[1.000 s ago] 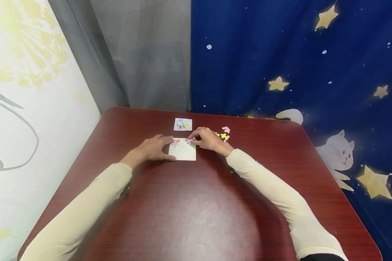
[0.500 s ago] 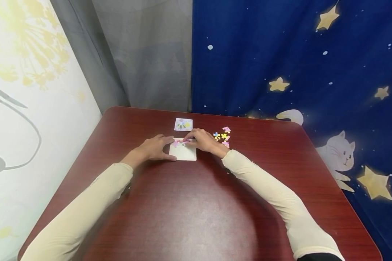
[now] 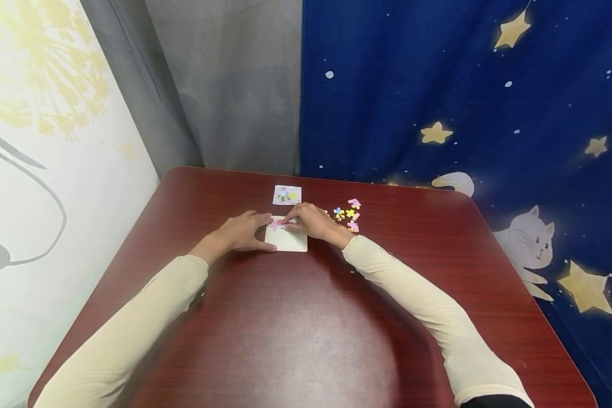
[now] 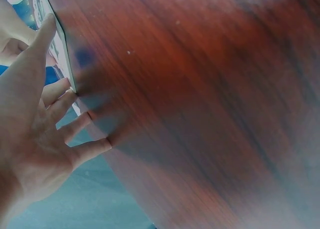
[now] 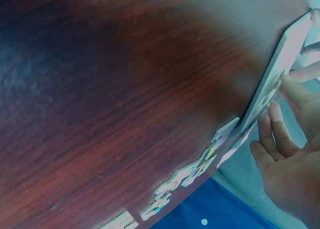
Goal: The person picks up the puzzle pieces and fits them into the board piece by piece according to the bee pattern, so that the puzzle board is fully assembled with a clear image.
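A small white puzzle tray (image 3: 289,242) lies on the red-brown table. My left hand (image 3: 239,232) rests at its left side, thumb at the near corner and fingers stretched to the far corner; the left wrist view shows those fingers (image 4: 75,126) fairly straight. Along the tray's far edge, pink puzzle pieces (image 3: 273,225) lie at the upper left. My right hand (image 3: 313,220) reaches over the tray from the right, its index finger and thumb pinching a pinkish puzzle piece (image 3: 280,222) down against the tray. That piece is mostly covered by the fingertips.
Loose puzzle pieces (image 3: 351,213), several of them, lie right of the tray, partly behind the right hand. A picture card (image 3: 287,195) with a bee lies beyond the tray. Curtains (image 3: 234,113) hang behind the table (image 3: 285,328).
My right hand has moved left along the tray's far edge with the puzzle piece, uncovering more loose pieces on the right. The left hand has stayed at the tray's left side.
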The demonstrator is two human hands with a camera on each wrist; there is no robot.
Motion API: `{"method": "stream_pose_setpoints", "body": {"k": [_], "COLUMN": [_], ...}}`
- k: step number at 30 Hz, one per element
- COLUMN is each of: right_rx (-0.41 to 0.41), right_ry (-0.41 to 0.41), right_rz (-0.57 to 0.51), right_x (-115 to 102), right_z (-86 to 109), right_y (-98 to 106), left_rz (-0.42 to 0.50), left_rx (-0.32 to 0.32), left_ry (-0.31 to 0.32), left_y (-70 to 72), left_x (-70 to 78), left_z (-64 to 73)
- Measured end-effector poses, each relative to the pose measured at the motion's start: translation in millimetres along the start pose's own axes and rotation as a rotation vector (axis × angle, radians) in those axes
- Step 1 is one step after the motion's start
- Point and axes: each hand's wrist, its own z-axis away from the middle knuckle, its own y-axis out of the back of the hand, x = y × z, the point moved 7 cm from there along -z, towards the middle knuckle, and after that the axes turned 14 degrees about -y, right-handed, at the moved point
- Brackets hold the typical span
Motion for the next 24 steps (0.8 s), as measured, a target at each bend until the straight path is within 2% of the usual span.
{"method": "stream_pose_setpoints", "body": {"k": [10, 18, 24], "right_rx": [0.004, -0.006, -0.022], "right_ry": [-0.014, -0.027, -0.046], "right_rz": [0.004, 0.051, 0.036], "right_x": [3.9, 4.2, 4.3], "right_z": [-0.7, -0.7, -0.4], "right_y": [-2.1, -3.8, -4.7], "left_rz": [0.002, 0.001, -0.003], "left_rx": [0.010, -0.001, -0.005], "left_ry": [-0.002, 0.003, 0.013], "left_y": [0.3, -0.7, -0.2], "left_x": [1.8, 0.1, -0.7], "left_z": [-1.9, -1.5, -1.6]}}
